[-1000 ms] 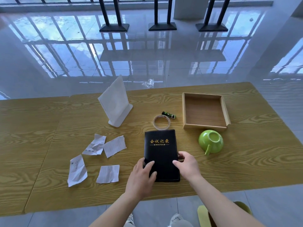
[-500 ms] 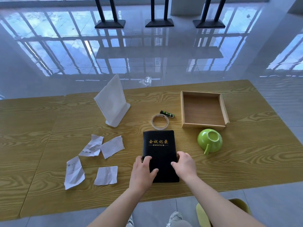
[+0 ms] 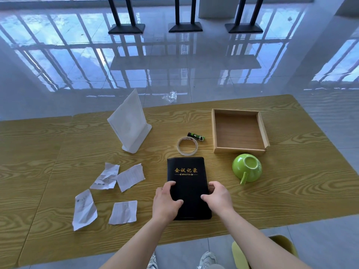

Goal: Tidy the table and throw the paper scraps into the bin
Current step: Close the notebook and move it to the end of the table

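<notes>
two hands frame the black minutes notebook (image 3: 188, 186): the left hand (image 3: 167, 203) lies on its left edge, the right hand (image 3: 217, 197) curls round its right edge, a loose two-sided grip on the notebook, which lies flat on the bench (image 3: 291, 191). this looks like the straightening step. four torn paper scraps (image 3: 108, 193) lie untouched to the left and next need gathering. no bin is in view. the scraps' print is too small to read. beyond sit a tape roll (image 3: 187, 146), an empty wooden tray (image 3: 240, 131) and an upturned green cup (image 3: 247, 167).
</notes>
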Motion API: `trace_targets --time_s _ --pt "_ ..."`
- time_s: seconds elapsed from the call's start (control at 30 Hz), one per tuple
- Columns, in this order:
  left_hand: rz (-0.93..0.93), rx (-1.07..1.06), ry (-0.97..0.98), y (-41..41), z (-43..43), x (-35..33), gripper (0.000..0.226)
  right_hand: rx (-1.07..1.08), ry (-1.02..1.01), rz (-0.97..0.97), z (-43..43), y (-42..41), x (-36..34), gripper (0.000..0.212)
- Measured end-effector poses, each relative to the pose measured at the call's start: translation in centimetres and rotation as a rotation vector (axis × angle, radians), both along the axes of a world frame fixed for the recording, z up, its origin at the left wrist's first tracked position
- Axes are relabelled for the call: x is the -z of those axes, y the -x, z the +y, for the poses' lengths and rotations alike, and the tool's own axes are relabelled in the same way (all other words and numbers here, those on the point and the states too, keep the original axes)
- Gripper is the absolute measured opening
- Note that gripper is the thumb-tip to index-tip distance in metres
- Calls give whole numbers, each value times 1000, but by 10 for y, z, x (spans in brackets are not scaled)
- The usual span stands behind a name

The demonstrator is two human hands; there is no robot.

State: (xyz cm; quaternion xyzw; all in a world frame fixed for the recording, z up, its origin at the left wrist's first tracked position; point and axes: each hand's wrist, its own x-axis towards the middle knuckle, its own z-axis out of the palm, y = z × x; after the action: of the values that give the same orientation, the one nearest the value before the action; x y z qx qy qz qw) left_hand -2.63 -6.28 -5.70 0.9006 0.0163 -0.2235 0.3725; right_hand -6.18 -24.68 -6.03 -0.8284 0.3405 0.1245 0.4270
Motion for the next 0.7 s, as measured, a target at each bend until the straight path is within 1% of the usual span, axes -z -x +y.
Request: trace_targets --time_s 0.1,0.17,0.27,0.33,0.43,0.53,0.7 --pt "1 -3 5 -3 1 -2 68 52 -64 8 -2 1 -1 57" --pt "-7 12 -6 -3 2 -3 68 58 -78 9 -3 1 -2 55" --pt "-30 60 -43 -1 3 -5 68 33 -61 -12 0 4 -4 55" --pt "-58 106 -95 3 2 -5 68 3 -48 -31 3 7 -5 62" --pt "-137 173 -171 9 0 -5 66 -58 26 -74 6 10 -6 71" --pt "-182 220 -205 16 0 -6 63 -94 70 -128 7 14 -10 67" --pt "-242 257 -206 22 -8 -13 60 -136 126 -190 1 25 -17 51"
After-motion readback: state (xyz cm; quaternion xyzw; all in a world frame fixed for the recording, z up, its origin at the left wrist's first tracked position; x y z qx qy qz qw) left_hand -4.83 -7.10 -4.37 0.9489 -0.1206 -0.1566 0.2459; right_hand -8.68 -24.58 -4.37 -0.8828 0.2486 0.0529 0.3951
